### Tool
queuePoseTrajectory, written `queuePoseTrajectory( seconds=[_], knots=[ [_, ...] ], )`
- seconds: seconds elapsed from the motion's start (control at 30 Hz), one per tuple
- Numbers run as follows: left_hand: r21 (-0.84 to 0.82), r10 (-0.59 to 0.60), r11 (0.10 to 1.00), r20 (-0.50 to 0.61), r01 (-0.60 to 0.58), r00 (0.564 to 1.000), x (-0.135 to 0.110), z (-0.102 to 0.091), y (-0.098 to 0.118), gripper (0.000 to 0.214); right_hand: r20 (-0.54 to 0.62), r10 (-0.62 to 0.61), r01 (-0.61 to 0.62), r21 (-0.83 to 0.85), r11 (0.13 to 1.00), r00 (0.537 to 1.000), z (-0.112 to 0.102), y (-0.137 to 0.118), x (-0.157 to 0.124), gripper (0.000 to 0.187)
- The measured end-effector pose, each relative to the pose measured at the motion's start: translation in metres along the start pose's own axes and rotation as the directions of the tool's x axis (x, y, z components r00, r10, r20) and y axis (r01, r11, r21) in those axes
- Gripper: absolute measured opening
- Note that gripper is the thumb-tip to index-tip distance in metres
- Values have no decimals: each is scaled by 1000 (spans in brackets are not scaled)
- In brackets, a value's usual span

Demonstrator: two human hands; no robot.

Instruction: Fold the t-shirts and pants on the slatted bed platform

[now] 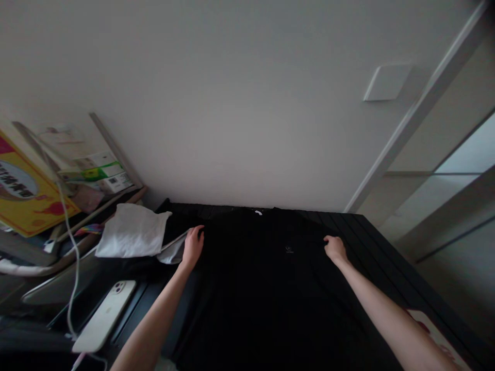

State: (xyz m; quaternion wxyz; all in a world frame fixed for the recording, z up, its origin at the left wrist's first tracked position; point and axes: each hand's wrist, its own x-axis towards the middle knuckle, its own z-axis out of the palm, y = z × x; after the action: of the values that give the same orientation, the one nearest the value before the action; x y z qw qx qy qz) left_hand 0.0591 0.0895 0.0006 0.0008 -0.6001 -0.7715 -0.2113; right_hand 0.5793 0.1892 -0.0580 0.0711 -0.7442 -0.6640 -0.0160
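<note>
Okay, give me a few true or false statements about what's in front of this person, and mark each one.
1. The left hand touches the black shirt. True.
2. The right hand grips a pair of scissors. False: it is on the shirt, and no scissors show.
3. A white phone lies to the left of the shirt. True.
4. A white cloth lies to the right of the right hand. False: it lies beyond the left hand, at the shirt's left side.

A plain off-white wall [216, 103] holds a square wall switch [387, 82] beside a white-framed glass door [456, 141]
</note>
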Motion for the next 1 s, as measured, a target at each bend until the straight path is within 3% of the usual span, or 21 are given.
queuePoseTrajectory(
  seconds=[0.13, 0.3, 0.43, 0.6, 0.77, 1.0],
  knots=[
    [86, -2, 996, 75, -4, 997, -13, -6, -7, 43, -48, 35, -38, -64, 997, 998, -10, 6, 8, 37],
    [206, -109, 976, 154, 76, 982, -26, 7, 6, 23, -91, 58, -69, -123, 990, 994, -13, -4, 1, 43],
    [180, -39, 984, 150, 12, 988, -5, 13, 26, 37, -71, -64, 55, -119, 991, 995, -5, -37, -4, 50],
    [66, 107, 989, 327, -136, 939, 27, 35, 36, 40, 80, -287, 290, -22, 957, 954, 16, -85, -5, 52],
    [101, 3, 994, 420, -50, 908, 41, 70, 36, 50, 239, -299, 292, 67, 954, 924, 42, -98, -4, 64],
    [194, -137, 979, 397, 63, 908, 59, 98, 47, 78, 273, -318, 299, 109, 948, 908, 56, -102, 23, 66]
  ],
)
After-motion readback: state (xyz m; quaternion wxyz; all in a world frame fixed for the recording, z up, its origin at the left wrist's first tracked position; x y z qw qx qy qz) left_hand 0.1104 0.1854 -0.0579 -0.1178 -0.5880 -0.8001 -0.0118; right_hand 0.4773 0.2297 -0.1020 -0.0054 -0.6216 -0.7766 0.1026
